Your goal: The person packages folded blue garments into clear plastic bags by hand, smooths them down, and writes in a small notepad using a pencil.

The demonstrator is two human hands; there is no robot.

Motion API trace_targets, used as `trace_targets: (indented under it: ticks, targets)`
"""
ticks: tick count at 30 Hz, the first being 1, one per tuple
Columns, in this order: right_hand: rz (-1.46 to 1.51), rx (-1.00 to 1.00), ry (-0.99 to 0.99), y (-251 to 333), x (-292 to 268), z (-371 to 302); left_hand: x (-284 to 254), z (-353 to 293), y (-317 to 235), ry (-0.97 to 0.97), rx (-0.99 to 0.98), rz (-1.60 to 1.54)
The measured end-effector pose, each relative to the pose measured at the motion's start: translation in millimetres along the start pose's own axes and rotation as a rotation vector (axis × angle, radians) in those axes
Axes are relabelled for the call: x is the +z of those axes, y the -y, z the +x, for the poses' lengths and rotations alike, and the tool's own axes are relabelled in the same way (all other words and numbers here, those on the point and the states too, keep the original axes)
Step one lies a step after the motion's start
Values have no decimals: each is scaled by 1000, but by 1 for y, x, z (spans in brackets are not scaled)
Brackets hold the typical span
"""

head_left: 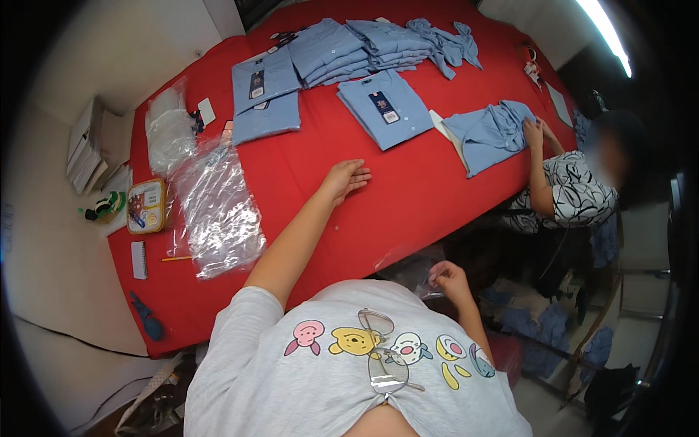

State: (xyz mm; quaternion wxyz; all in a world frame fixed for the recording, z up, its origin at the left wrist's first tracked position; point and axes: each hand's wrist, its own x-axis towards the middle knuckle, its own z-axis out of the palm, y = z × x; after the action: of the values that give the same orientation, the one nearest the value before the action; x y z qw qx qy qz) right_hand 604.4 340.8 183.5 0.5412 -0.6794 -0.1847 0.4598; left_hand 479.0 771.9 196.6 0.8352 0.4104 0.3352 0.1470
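My left hand [345, 181] reaches out over the red tablecloth, its fingers stretched and nothing in them. A folded light-blue shirt [364, 113] with a dark tag lies just beyond its fingertips, apart from them. Down by the table's near edge, my right hand [451, 282] is closed in a pinch on a clear plastic bag [411, 269], which hangs partly below the edge. Left of my left forearm lies a spread of clear plastic bags [218, 207]. Behind them are folded shirts in clear bags [267, 120], also tagged.
Stacks of folded blue shirts [331, 54] stand at the back beside a crumpled garment [451, 47]. At right a co-worker's hands [535, 135] touch a partly folded shirt [488, 138]. A yellow-rimmed box [146, 207], notepad [139, 260], pencil [176, 258] and blue scissors [146, 317] line the left edge.
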Motion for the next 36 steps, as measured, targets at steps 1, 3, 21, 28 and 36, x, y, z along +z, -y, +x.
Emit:
trace_targets:
  ticks: [1, 3, 21, 28, 36]
  targets:
    - [-18, -29, 67, 0, -12, 1, 16, 20, 2, -51, 13, -29]
    - [-63, 2, 97, -2, -34, 0, 48, 60, 4, -146, 33, -91]
    - [-400, 114, 687, 93, -106, 95, 8, -119, 147, -630, 191, 314]
    - [-17, 168, 999, 145, -47, 91, 13, -257, 208, -757, 44, 145]
    - [189, 96, 880, 159, 17, 39, 103, -261, 73, -160, 686, 736]
